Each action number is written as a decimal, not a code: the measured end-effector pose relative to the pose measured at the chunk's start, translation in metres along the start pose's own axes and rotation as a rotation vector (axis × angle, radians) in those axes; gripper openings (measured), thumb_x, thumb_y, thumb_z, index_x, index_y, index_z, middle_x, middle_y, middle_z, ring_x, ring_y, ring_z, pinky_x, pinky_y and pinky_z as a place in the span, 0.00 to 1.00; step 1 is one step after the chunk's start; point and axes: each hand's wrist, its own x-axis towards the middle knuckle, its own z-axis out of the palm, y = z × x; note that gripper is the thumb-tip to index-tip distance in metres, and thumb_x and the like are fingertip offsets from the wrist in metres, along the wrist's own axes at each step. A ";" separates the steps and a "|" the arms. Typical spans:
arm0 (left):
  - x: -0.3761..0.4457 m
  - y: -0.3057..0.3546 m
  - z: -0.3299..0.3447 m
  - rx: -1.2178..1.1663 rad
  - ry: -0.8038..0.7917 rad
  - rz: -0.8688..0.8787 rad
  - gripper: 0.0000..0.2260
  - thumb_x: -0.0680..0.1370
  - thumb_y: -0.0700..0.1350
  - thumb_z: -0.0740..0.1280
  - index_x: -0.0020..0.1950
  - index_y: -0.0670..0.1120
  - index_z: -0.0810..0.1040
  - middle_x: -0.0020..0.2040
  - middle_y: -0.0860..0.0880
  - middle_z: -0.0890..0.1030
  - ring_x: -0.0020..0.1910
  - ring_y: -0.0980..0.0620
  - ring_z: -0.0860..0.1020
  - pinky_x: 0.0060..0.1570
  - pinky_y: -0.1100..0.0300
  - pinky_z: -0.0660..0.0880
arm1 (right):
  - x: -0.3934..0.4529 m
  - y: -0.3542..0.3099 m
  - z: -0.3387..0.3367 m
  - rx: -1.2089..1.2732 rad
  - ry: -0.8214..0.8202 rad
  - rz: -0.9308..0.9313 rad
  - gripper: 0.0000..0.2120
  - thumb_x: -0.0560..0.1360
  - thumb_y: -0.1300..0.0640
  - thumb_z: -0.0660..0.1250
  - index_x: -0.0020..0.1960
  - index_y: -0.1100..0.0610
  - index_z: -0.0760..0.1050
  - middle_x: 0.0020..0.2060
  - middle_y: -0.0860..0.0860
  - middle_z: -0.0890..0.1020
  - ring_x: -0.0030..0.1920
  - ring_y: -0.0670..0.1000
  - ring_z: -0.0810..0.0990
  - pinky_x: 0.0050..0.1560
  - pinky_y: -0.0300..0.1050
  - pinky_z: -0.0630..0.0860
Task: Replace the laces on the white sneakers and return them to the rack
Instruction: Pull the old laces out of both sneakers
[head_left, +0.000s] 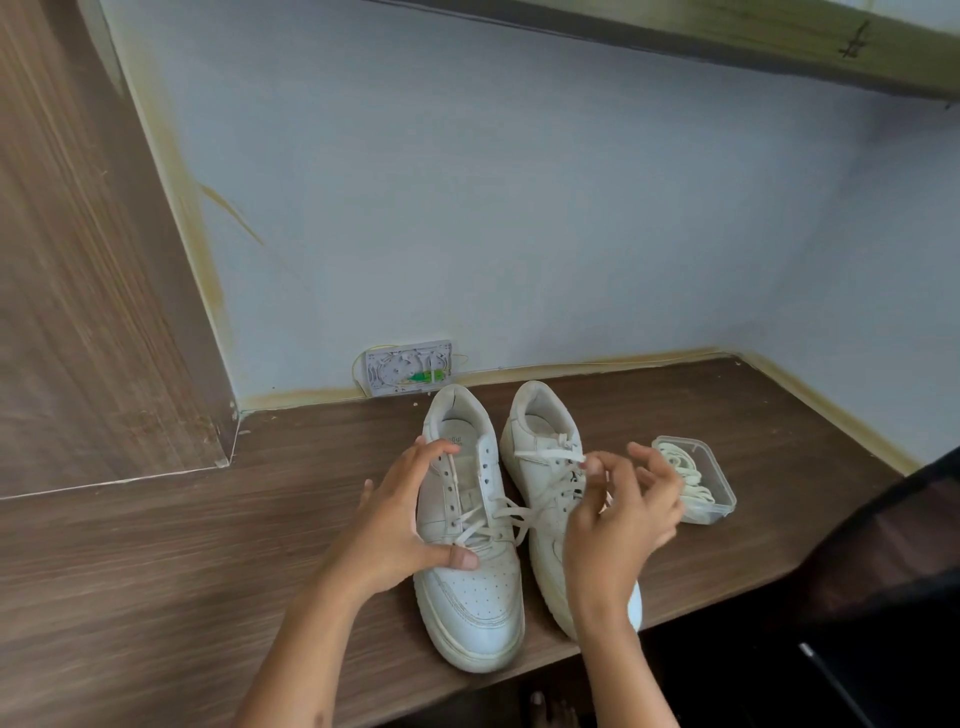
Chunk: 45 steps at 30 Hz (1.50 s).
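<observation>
Seemingly both hands (395, 514) on laces (498, 519).

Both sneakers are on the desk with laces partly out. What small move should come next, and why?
Probably draw the lace end out through the next eyelet of the left sneaker: the right hand pinches a lace running from it, its upper eyelets are already empty, and the left hand steadies it.
</observation>
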 end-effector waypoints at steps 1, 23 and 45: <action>0.000 0.000 0.000 0.002 -0.003 -0.002 0.45 0.58 0.60 0.81 0.64 0.76 0.54 0.67 0.74 0.48 0.73 0.64 0.48 0.75 0.42 0.40 | 0.001 0.003 -0.002 0.011 -0.012 0.032 0.07 0.76 0.65 0.69 0.47 0.54 0.81 0.62 0.52 0.71 0.59 0.57 0.69 0.60 0.48 0.57; 0.007 0.018 0.024 0.267 0.323 0.057 0.03 0.74 0.50 0.73 0.43 0.59 0.85 0.73 0.57 0.66 0.74 0.49 0.58 0.73 0.37 0.48 | -0.088 -0.007 -0.011 -0.068 -0.707 -0.155 0.42 0.70 0.33 0.61 0.74 0.58 0.58 0.68 0.53 0.61 0.67 0.53 0.60 0.70 0.46 0.61; 0.001 0.027 0.029 0.682 0.326 0.048 0.05 0.66 0.51 0.79 0.38 0.59 0.84 0.63 0.52 0.78 0.64 0.43 0.71 0.67 0.31 0.60 | -0.091 0.001 -0.003 -0.006 -0.689 -0.188 0.46 0.70 0.29 0.60 0.75 0.60 0.56 0.66 0.51 0.59 0.68 0.51 0.61 0.69 0.42 0.60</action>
